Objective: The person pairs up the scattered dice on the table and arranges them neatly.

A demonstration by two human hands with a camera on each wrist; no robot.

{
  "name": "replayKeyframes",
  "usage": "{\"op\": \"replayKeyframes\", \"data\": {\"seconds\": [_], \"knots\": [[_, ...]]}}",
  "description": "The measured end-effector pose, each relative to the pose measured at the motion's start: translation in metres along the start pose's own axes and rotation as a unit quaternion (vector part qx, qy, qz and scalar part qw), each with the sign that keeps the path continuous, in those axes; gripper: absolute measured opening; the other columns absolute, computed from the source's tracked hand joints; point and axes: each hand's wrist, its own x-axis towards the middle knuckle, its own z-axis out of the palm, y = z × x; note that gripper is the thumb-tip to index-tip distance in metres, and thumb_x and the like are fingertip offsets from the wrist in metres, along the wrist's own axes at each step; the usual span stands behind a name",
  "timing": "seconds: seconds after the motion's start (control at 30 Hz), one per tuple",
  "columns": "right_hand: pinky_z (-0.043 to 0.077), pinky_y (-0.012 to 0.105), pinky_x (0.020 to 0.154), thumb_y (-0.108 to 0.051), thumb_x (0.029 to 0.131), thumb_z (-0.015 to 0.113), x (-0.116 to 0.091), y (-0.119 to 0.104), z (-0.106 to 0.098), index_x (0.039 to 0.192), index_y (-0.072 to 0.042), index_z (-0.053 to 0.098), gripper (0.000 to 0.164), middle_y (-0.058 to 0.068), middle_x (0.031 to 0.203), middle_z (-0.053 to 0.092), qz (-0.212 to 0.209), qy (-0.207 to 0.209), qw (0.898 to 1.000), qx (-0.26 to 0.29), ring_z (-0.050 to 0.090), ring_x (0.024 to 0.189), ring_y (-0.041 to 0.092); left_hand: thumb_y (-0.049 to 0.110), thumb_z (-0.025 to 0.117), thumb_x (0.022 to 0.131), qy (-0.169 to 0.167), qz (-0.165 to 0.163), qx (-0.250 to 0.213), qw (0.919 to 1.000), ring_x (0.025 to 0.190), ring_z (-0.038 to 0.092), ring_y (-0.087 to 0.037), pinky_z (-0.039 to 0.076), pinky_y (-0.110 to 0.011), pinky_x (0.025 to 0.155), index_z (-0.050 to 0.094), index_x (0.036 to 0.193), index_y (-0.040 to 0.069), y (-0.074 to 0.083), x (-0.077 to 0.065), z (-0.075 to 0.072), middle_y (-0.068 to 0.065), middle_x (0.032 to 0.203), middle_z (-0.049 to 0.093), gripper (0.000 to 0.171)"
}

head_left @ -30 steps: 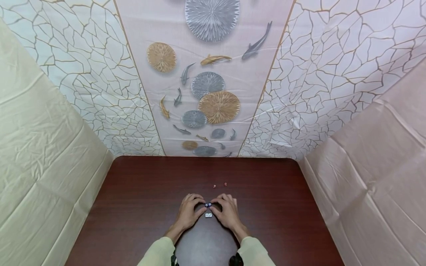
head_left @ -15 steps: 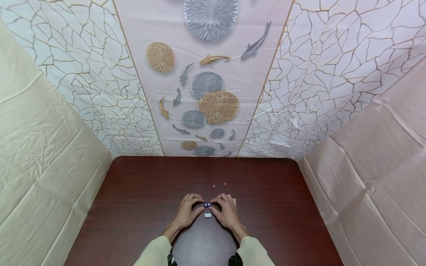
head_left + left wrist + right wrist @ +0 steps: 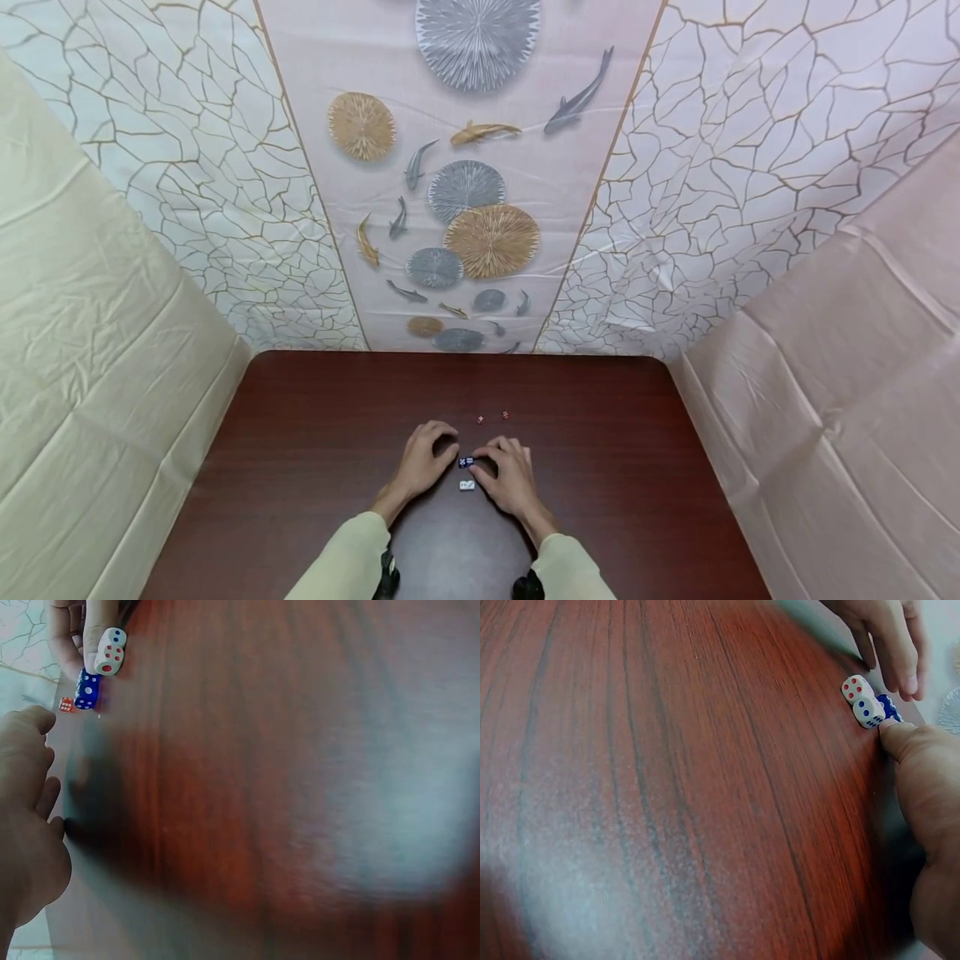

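Two blue dice (image 3: 466, 462) with white pips sit side by side on the dark wooden table (image 3: 337, 417). Nearer the body, two white dice (image 3: 467, 485) stand together, with red and blue pips showing in the left wrist view. The right hand (image 3: 512, 479) pinches the right-hand blue die (image 3: 87, 690) between thumb and forefinger. Just left of the blue dice, the left hand (image 3: 422, 462) is apart from them, its fingers loosely bent with nothing between them. In the right wrist view, the white dice (image 3: 868, 711) partly cover the blue ones.
Two small red dice lie farther back, the left one (image 3: 481, 419) slightly closer than the right one (image 3: 506, 414). A patterned cloth (image 3: 465, 317) hangs behind the table's far edge, and plain pale cloths (image 3: 840, 400) flank both sides.
The left hand has let go of the blue dice and drawn away, up and to the left. The right hand stays at the blue dice; the dice look unmoved.
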Motion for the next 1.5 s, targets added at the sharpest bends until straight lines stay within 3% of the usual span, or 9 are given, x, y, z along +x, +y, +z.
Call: {"op": "replayKeyframes", "data": {"seconds": [0.13, 0.5, 0.87, 1.17, 1.5], "knots": [[0.042, 0.045, 0.095, -0.027, 0.096, 0.092, 0.000, 0.000, 0.002, 0.114, -0.021, 0.086, 0.020, -0.001, 0.112, 0.073, -0.004, 0.008, 1.000, -0.009, 0.061, 0.107, 0.019, 0.013, 0.082, 0.104, -0.021, -0.013, 0.004, 0.9997, 0.124, 0.070, -0.035, 0.058, -0.056, 0.109, 0.081, 0.125, 0.006, 0.001, 0.013, 0.001, -0.011, 0.129, 0.077, 0.022], [0.041, 0.043, 0.095, -0.027, 0.095, 0.092, -0.003, -0.001, 0.002, 0.114, -0.022, 0.086, 0.020, -0.003, 0.110, 0.071, 0.000, -0.001, 1.000, -0.008, 0.060, 0.105, 0.017, 0.016, 0.082, 0.105, -0.038, -0.032, 0.027, 0.9984, 0.129, 0.070, -0.034, 0.058, -0.056, 0.111, 0.082, 0.124, 0.010, 0.004, 0.040, 0.011, -0.010, 0.130, 0.078, 0.020], [0.041, 0.043, 0.093, -0.027, 0.094, 0.093, -0.002, 0.001, 0.003, 0.113, -0.022, 0.087, 0.020, -0.002, 0.110, 0.072, -0.009, 0.014, 1.000, -0.013, 0.060, 0.105, 0.018, 0.019, 0.085, 0.102, -0.048, -0.023, 0.062, 0.9966, 0.126, 0.072, -0.035, 0.057, -0.056, 0.112, 0.083, 0.121, 0.010, 0.006, 0.058, 0.019, -0.010, 0.126, 0.080, 0.021], [0.042, 0.045, 0.093, -0.026, 0.093, 0.093, -0.001, 0.001, 0.004, 0.111, -0.020, 0.087, 0.020, 0.000, 0.110, 0.073, -0.010, 0.017, 1.000, -0.014, 0.061, 0.105, 0.020, 0.024, 0.088, 0.100, -0.060, -0.028, 0.096, 0.9932, 0.129, 0.071, -0.037, 0.052, -0.061, 0.118, 0.085, 0.113, 0.015, 0.015, 0.065, 0.027, -0.009, 0.122, 0.082, 0.015], [0.043, 0.047, 0.095, -0.026, 0.094, 0.093, 0.000, 0.000, 0.002, 0.112, -0.020, 0.087, 0.020, 0.002, 0.110, 0.073, -0.012, 0.019, 1.000, -0.011, 0.061, 0.106, 0.021, 0.022, 0.092, 0.096, -0.026, -0.039, 0.115, 0.9923, 0.124, 0.071, -0.037, 0.052, -0.062, 0.118, 0.085, 0.103, 0.014, 0.014, 0.067, 0.039, -0.008, 0.116, 0.082, 0.013]]}}
